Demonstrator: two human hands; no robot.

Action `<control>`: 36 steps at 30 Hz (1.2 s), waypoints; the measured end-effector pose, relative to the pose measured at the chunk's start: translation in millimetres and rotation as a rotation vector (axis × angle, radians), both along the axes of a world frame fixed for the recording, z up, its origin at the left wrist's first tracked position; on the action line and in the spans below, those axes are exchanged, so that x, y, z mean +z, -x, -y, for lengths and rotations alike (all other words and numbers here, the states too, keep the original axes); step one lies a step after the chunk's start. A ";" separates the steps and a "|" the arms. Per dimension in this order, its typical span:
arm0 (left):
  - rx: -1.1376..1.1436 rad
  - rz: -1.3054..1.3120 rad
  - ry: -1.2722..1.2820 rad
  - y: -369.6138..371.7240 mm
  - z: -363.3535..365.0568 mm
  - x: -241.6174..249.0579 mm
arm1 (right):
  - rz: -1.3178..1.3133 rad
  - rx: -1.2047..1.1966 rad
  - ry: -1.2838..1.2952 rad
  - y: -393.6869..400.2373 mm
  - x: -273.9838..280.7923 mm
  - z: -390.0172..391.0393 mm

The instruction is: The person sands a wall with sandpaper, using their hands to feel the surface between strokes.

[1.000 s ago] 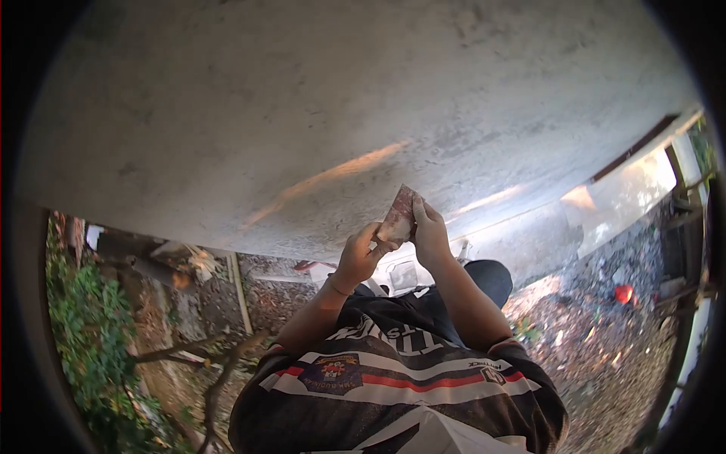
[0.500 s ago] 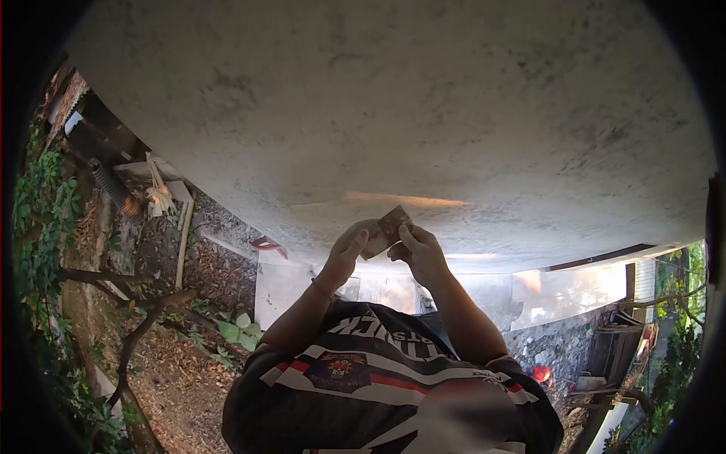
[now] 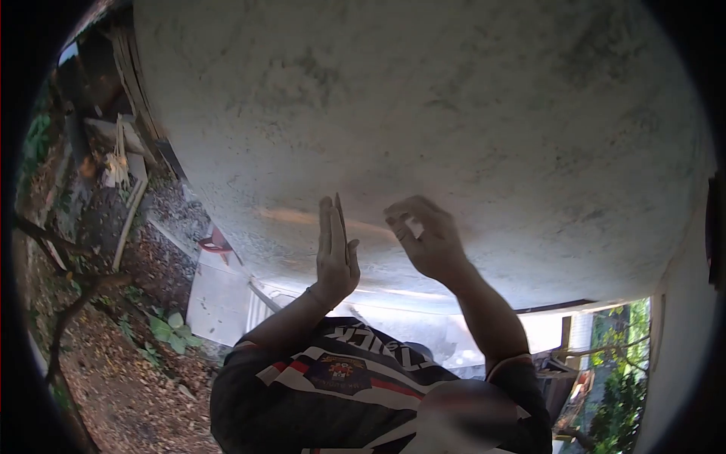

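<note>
My left hand [image 3: 334, 253] is raised with its fingers straight and close together, the thumb bent inward. Against its palm side lies a thin sheet [image 3: 339, 210], seen edge-on as a dark narrow strip that reaches up to the fingertips. To the right, my right hand [image 3: 431, 238] is apart from the sheet, its fingers loosely curled and a gap showing between thumb and forefinger. Both hands are in front of a pale plastered wall [image 3: 484, 129] with grey smudges, which fills the upper view.
A red-handled tool [image 3: 215, 242] is at the left by a pale board [image 3: 215, 299]. Bare branches [image 3: 83, 284] stand over leaf-covered ground [image 3: 144, 378] at lower left. Greenery [image 3: 624, 378] shows at the right edge.
The reddish-brown sheet was between both hands; now my right hand has let go and moved right. My left hand has straightened and turned the sheet edge-on. The view has swung.
</note>
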State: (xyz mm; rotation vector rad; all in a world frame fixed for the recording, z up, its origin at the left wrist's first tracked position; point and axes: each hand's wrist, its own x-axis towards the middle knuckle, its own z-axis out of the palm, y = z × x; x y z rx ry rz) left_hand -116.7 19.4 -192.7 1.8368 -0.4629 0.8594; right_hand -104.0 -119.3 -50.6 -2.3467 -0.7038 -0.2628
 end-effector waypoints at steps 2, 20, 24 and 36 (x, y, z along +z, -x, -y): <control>0.146 -0.024 -0.004 -6.6 6.2 -1.2 | 0.420 0.098 0.298 -12.0 37.9 -6.0; 0.481 -0.068 0.240 -67.0 71.3 0.7 | 1.503 0.165 0.957 -96.3 108.3 -60.3; 0.567 -0.013 0.407 -80.9 28.8 30.6 | 1.521 0.184 0.940 -97.4 107.8 -57.3; 0.576 0.070 0.397 -81.1 23.8 36.1 | 1.288 0.266 1.042 -89.1 97.1 -56.1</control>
